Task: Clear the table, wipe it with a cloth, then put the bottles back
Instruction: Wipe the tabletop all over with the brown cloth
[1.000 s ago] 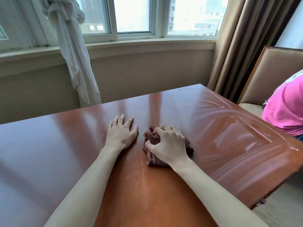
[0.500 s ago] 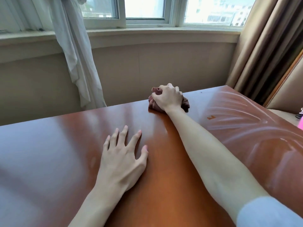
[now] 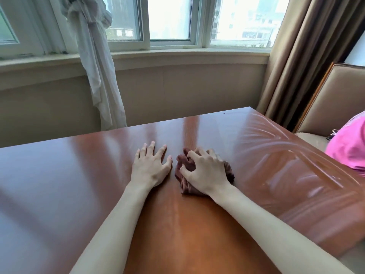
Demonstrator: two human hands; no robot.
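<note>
Reddish-brown wood bench point(image 3: 59, 184) carries one crumpled maroon cloth point(image 3: 229, 172), grasped by the right hand point(image 3: 205, 173); the left hand point(image 3: 150, 167) lies flat beside it, fingers point(image 3: 152, 146) released. One pink item point(image 3: 349, 147) sits on one chair point(image 3: 335, 99).

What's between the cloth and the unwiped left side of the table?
Only the left hand, resting flat on the table just left of the cloth that the right hand grips. Beyond it, nothing visible stands on that side.
</note>
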